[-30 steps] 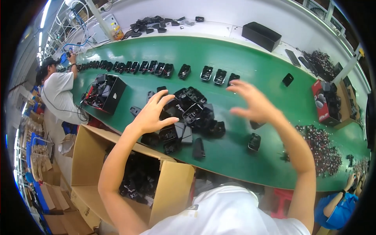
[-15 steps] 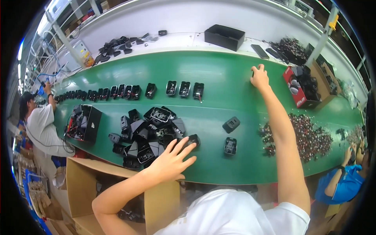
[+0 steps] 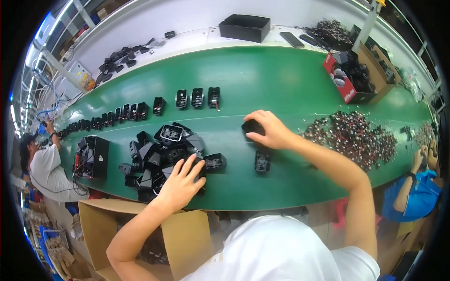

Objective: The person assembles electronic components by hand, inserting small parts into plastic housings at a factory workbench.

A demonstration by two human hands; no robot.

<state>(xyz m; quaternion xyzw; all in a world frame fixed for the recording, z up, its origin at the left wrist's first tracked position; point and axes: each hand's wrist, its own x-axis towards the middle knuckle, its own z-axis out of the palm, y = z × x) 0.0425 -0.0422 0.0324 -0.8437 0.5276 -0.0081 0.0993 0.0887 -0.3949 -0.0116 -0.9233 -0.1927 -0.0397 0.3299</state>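
My right hand is closed around a black plastic housing, thumb and fingers on its sides, at mid-table. Just below it another black housing lies with its hollow inside up. My left hand has its fingers spread over the right edge of a heap of black housings. It touches the heap, and its palm hides the pieces underneath. Beside its fingertips lies a single open housing, apart from the hand.
A row of open housings runs along the green table. To the right lie a mound of small wired parts and a red box of black parts. A cardboard box stands below the near edge. Co-workers sit at both ends.
My right hand has come back from the table's far side and closed on the upper loose housing. My left hand has drawn back slightly over the heap. The whole view has shifted.
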